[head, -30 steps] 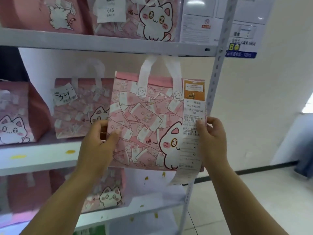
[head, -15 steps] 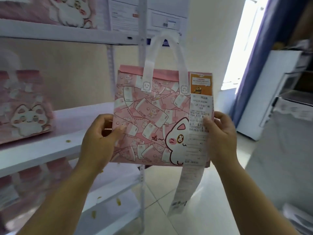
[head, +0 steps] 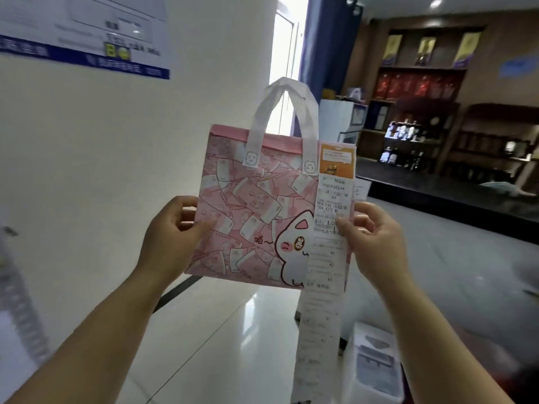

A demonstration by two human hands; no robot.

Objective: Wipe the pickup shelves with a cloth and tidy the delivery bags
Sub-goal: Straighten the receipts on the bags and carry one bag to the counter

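Shelving no longer stood behind the pink delivery bag (head: 256, 205); it was now held in mid-air between a white wall (head: 102, 156) and a dark display cabinet (head: 423, 118). As before, the left hand (head: 169, 237) gripped its left edge, while the right hand (head: 376, 240) pinched its right edge and the long receipt (head: 332, 193).

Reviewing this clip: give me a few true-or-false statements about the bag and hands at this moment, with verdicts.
1. The left hand and right hand both hold the bag. True.
2. The receipt ends above the bag's bottom edge. False: it hangs far below it.
3. The handles are pink. False: they are white.
4. The right hand's thumb lies on the receipt. True.
5. The bag sits on a shelf. False: it is held in the air.
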